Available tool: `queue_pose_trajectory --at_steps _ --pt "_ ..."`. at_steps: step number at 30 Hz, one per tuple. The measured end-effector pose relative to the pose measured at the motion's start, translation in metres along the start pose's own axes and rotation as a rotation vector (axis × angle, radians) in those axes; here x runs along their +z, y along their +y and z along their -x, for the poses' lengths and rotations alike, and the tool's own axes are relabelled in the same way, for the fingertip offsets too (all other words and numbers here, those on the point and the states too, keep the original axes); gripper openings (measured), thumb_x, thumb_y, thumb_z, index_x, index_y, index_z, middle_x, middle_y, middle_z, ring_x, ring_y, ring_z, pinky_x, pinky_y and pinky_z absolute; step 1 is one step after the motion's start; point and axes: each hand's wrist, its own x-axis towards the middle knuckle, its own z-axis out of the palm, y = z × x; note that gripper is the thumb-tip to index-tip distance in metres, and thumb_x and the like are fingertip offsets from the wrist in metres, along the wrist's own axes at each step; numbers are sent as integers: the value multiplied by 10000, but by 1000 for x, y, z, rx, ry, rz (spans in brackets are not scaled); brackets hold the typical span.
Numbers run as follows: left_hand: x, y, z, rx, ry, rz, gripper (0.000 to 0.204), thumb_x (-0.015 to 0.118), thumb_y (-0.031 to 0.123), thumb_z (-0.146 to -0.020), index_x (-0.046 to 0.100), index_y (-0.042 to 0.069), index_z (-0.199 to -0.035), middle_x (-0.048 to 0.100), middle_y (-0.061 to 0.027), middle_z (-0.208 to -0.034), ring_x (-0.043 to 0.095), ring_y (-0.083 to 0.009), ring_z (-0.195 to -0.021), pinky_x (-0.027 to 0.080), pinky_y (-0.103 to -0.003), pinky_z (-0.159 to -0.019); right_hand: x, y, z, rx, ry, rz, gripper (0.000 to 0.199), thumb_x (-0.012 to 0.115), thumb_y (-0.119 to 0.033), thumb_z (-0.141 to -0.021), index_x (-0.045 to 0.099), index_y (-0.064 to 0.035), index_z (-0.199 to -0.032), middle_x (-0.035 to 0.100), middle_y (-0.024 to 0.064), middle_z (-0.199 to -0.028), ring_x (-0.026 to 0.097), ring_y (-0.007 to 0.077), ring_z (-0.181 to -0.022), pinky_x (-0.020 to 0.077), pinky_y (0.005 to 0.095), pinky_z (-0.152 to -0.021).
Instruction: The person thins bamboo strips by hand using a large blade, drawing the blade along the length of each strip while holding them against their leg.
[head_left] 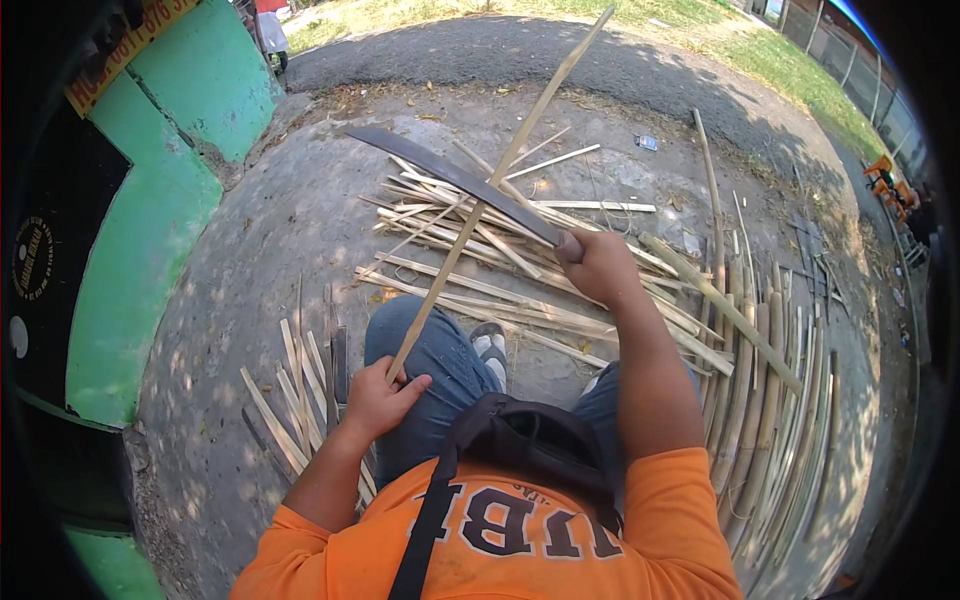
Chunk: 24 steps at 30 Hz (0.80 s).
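My left hand (378, 402) is closed around the lower end of a long, thin bamboo strip (448, 265), which slants up and away to the right. In my right hand (603, 268) is the handle of a machete (450, 172) with a long dark blade pointing to the far left. Blade and strip cross in front of me; whether they touch I cannot tell. Beneath them on the ground lies a loose pile of pale split bamboo strips (490, 285).
Several long bamboo poles (748, 400) lie to the right, with a thicker bamboo piece (725, 305) slanting across them. More split strips (290, 395) lie by my left side. A green wall (140, 270) stands at the left; an asphalt road (430, 52) runs beyond the concrete.
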Motion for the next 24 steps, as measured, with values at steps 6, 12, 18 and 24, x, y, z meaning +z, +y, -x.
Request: queue_pose_trajectory --at_steps 6,12,18,24 --pt "-2 -3 -1 -23 -28 20 506 893 441 -850 591 43 -772 549 -61 -576 506 -202 -513 423 -367 -534 -11 -15 8 -125 27 48 172 766 -223 -771 722 -131 -910 728 159 -825 708 415 -825 555 537 -747" --pt "0 1 1 -7 -17 -38 513 893 448 -844 588 43 -766 551 -74 -576 509 -223 -512 425 -374 -533 0 -40 14 -376 -142 69 140 762 -203 -730 701 -143 -841 715 134 -780 709 390 -788 551 521 -714" --pt "3 7 0 50 8 -86 523 897 458 -837 590 41 -767 557 -91 -580 546 -275 -519 442 -387 -533 6 -16 6 -302 -233 34 125 737 -181 -726 696 -121 -827 703 162 -784 695 419 -799 542 530 -727" --pt "-1 5 3 60 -1 -66 504 918 419 -818 567 62 -762 518 -45 -576 470 -164 -521 410 -341 -528 -15 11 1 -125 -76 -57 175 756 -221 -818 710 -70 -893 699 209 -823 671 448 -797 528 524 -715"
